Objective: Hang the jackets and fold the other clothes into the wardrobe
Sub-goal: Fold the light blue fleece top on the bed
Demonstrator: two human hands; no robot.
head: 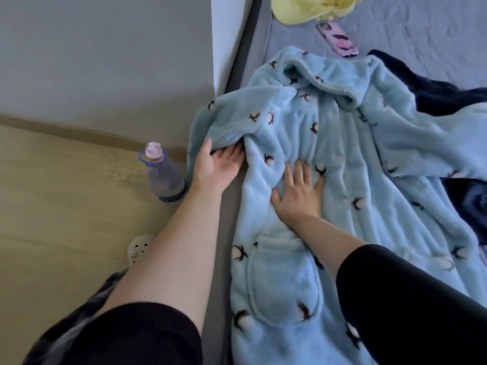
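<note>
Left hand's grip (220, 164) has the sleeve of the fluffy light-blue fleece robe (329, 164) at the bed's (421, 27) left edge, right hand (299, 196) flat and open mid-robe, whose length runs from collar toward me.

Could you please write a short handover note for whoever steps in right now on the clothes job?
Left hand: fingers tucked under the fold of the light blue fleece robe at its sleeve by the bed edge, thumb on top, holding it.
Right hand: flat, fingers spread, pressing on the robe's front.
The robe lies spread on the bed, collar away from the person, pocket near them. A dark blue garment lies partly under it; a yellow garment sits at the far end.
Done: robe laid out. Left: finish folding it, deal with the other two; no wardrobe in view.
</note>
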